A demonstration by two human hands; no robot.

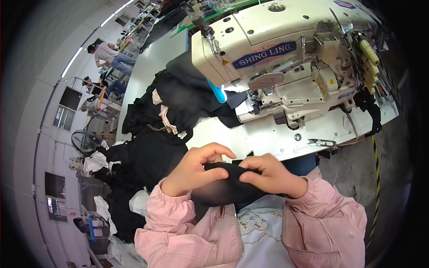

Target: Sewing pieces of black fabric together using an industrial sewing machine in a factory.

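Observation:
A piece of black fabric [234, 187] is held up in front of my body, just off the front edge of the table. My left hand [192, 169] grips its left side, thumb lying on the cloth and index finger arched above it. On the other side my right hand [272, 175] pinches the upper edge between thumb and fingers. The two thumbs point towards each other across the cloth. Beyond my hands stands a cream industrial sewing machine [268, 49], its small lamp lit beside the needle area.
Heaped black garments [156, 102] with pale pieces cover the table's left side and hang down beside me. Small metal thread snips [321, 143] lie near the front edge of the white table [210, 138]. A fan [85, 141] and other people [111, 58] are farther left.

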